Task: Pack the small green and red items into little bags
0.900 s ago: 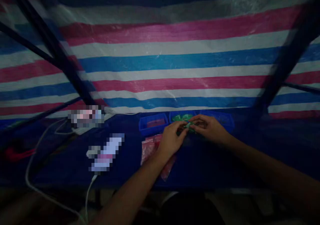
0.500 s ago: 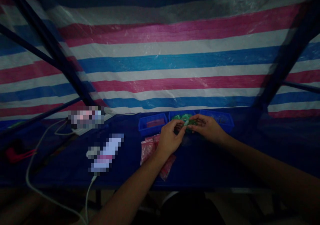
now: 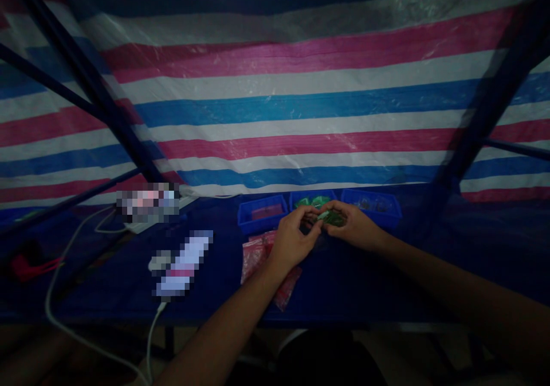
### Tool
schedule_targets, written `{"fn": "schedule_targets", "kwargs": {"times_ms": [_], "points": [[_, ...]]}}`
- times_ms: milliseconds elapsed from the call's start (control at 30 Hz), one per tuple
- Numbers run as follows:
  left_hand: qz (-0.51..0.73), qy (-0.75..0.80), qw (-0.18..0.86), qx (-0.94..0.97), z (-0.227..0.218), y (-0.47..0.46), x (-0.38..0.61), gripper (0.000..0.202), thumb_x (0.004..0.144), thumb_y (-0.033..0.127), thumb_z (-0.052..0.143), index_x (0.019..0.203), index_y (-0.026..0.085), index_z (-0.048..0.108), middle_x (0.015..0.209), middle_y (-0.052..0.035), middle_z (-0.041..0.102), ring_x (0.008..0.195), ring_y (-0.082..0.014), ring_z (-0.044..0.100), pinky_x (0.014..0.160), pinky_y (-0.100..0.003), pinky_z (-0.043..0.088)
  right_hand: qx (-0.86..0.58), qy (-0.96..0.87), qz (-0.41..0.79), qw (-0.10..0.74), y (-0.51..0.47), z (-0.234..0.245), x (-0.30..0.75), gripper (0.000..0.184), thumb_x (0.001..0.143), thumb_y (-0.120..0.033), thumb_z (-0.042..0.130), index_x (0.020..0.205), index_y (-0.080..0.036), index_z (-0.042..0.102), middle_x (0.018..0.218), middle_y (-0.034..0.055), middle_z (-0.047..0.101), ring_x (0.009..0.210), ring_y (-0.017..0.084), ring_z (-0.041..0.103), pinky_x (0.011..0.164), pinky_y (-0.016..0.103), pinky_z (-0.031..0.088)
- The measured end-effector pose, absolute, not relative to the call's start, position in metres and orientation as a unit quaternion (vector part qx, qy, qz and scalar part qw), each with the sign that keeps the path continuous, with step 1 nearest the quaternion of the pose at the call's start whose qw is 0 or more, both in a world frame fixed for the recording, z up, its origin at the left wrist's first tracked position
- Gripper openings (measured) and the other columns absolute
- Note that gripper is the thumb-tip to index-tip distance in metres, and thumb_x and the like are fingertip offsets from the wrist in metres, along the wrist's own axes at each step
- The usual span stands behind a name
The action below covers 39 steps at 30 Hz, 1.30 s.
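My left hand (image 3: 295,234) and my right hand (image 3: 354,225) meet fingertip to fingertip over the blue table. Between them is a small green thing (image 3: 334,219), thin and shiny like a plastic bag, with a pale edge at the left fingertips. Both hands pinch it; its exact kind is too dark to make out. Just behind the hands is a blue tray (image 3: 296,196) with shiny green pieces (image 3: 318,201), partly hidden by my fingers. Pink zip bags (image 3: 255,257) lie beneath and beside my left wrist and forearm.
A blue tray (image 3: 244,221) with pink packets stands left, another blue tray (image 3: 392,219) with small clear pieces right. A blurred phone (image 3: 184,263) with a white cable (image 3: 150,340) lies left, near a power strip (image 3: 148,221). A striped sheet (image 3: 301,111) hangs behind, between blue posts.
My right hand has shifted slightly left and down, its fingers closer to my left hand. More of the green thing shows between the hands. My left hand has hardly moved.
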<state>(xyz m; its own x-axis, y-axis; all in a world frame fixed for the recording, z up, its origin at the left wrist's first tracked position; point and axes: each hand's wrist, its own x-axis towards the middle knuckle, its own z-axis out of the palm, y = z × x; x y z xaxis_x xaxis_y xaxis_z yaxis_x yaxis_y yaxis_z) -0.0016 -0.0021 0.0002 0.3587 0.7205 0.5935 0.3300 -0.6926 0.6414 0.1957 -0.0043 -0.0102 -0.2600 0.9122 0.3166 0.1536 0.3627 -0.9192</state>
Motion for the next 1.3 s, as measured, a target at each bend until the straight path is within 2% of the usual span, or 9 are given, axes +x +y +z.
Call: {"fn": "schedule_targets", "kwargs": {"times_ms": [233,567,733,933,1133,1233,1300], "points": [[0.426,0.321,0.203,0.821,0.000,0.000,-0.001,0.017,0.094,0.028,0.067,0.109,0.022,0.070,0.103,-0.0036,0.075,0.092,-0.0185,0.071,0.086,-0.032,0.055,-0.375,-0.677,0.419,0.475,-0.004,-0.009,0.198,0.031,0.077,-0.015,0.067,0.107,-0.022,0.064,0.099,0.0018,0.072,0.091,0.017,0.070,0.087,0.032,0.054],[0.429,0.341,0.192,0.814,0.003,-0.003,-0.003,0.013,0.095,0.025,0.062,0.104,0.019,0.068,0.093,-0.0031,0.072,0.082,-0.0172,0.067,0.077,-0.029,0.052,-0.392,-0.648,0.416,0.503,-0.003,-0.010,0.200,0.029,0.082,-0.039,0.078,0.102,-0.020,0.069,0.100,0.0040,0.075,0.093,0.021,0.071,0.091,0.037,0.056],[0.425,0.339,0.188,0.818,0.003,-0.003,-0.003,0.012,0.095,0.023,0.061,0.105,0.019,0.067,0.094,-0.0029,0.071,0.084,-0.0174,0.067,0.077,-0.029,0.051,-0.367,-0.644,0.434,0.513,-0.006,-0.006,0.199,0.036,0.081,-0.036,0.080,0.111,-0.022,0.068,0.111,0.0058,0.076,0.101,0.022,0.073,0.097,0.040,0.056],[0.431,0.342,0.180,0.815,0.002,-0.001,-0.003,0.015,0.096,0.024,0.062,0.109,0.021,0.067,0.101,-0.0050,0.072,0.092,-0.0200,0.068,0.083,-0.032,0.054,-0.367,-0.622,0.431,0.541,-0.005,-0.006,0.196,0.039,0.077,-0.036,0.084,0.109,-0.023,0.066,0.108,0.0059,0.074,0.102,0.021,0.072,0.098,0.039,0.056],[0.455,0.339,0.190,0.801,0.006,-0.006,-0.002,0.022,0.098,0.032,0.062,0.116,0.021,0.068,0.111,-0.0083,0.071,0.100,-0.0213,0.068,0.087,-0.034,0.056,-0.416,-0.627,0.315,0.579,-0.003,-0.008,0.199,0.028,0.081,-0.038,0.080,0.093,-0.023,0.060,0.091,0.0026,0.069,0.083,0.020,0.069,0.078,0.033,0.057],[0.430,0.326,0.204,0.817,0.009,-0.009,-0.002,0.028,0.098,0.039,0.061,0.118,0.022,0.070,0.112,-0.0077,0.074,0.100,-0.0223,0.069,0.091,-0.035,0.055,-0.418,-0.697,0.229,0.536,-0.009,-0.005,0.200,0.024,0.082,-0.031,0.077,0.101,-0.023,0.064,0.098,0.0041,0.070,0.084,0.021,0.069,0.081,0.036,0.056],[0.425,0.327,0.205,0.819,0.010,-0.009,-0.003,0.029,0.098,0.042,0.062,0.116,0.021,0.071,0.108,-0.0069,0.075,0.098,-0.0224,0.069,0.088,-0.034,0.055,-0.399,-0.752,0.190,0.489,-0.013,-0.001,0.200,0.032,0.080,-0.026,0.077,0.110,-0.024,0.067,0.106,0.0049,0.072,0.090,0.023,0.069,0.087,0.039,0.055]]}}
